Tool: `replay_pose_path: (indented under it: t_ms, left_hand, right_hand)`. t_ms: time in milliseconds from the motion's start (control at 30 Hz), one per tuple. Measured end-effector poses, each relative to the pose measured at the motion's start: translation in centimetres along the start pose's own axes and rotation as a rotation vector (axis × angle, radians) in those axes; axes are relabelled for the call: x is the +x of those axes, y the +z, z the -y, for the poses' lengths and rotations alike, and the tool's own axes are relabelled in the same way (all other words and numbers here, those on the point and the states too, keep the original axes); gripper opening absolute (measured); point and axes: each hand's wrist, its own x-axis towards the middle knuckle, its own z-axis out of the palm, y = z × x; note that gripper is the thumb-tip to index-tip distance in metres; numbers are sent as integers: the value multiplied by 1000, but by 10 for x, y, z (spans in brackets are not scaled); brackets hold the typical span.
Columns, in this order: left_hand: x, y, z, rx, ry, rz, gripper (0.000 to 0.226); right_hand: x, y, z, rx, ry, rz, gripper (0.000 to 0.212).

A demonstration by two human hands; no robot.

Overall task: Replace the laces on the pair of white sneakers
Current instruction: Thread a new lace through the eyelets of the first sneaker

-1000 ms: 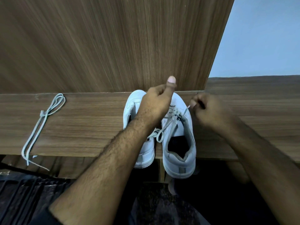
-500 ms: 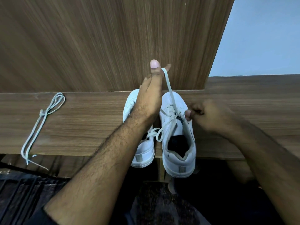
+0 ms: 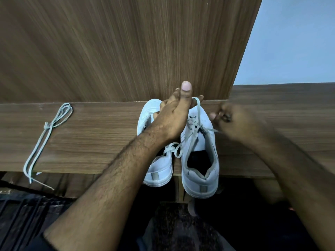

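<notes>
We've got the pair of white low-top sneakers sitting side by side on the brown wood-grain shelf, heels hanging a bit over the front edge. Our left hand is raised over the toes, pinching one end of the pale flat lace that's threaded through the right sneaker — thumb sticking up. Our right hand is blurry, curled closed just beside that shoe, and the lace's other end runs into it. A spare pale shoelace lies looped and knotted well off to the left.
</notes>
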Motion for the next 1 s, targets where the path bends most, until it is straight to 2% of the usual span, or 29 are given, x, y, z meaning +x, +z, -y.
replay_pose_path:
  t_ms: [67,133,233,333,400,433,467,533,567,633,667,767,867,1000]
  left_hand:
    - [1,0,4,2,-7,45,102]
    - [4,0,7,22,-33,59,113]
    - [2,-2,7,116,-33,65,119]
    - [-7,-2,8,230,19,136,104]
    - [-8,-1,11,266,25,186,93]
    - [-7,0,13,263,27,200,87]
    - [-6,1,15,251,39,200,81]
    - [-7,-1,13,245,80,198,67]
    - [-6,-3,12,273,101,213,51]
    - [-5,-8,12,336,149,224,17]
    - [-5,-11,11,350,189,195,11]
    - [-6,-14,8,315,154,107,15]
    - [-8,-11,9,370,4,160,23]
    - [-14,-7,5,424,-34,262,28]
  right_hand:
    - [0,6,-4,-119,17,195,31]
    - [0,6,-1,-28,11,165,28]
    - [-1,1,6,480,2,-31,26]
    - [-4,-7,19,978,33,-31,30]
    - [-5,-12,23,1164,73,-4,31]
    - [-5,-12,22,1109,69,-24,31]
    - [-5,-11,20,938,39,-62,29]
    - [-2,-2,10,434,-48,-117,18]
    - [0,3,6,235,-74,-87,12]
    - [0,10,2,15,-49,101,10]
    - [0,12,1,-56,-26,177,13]
    - [0,8,2,-54,40,194,14]
    - [-1,2,2,65,20,141,18]
    - [0,7,7,462,63,50,26]
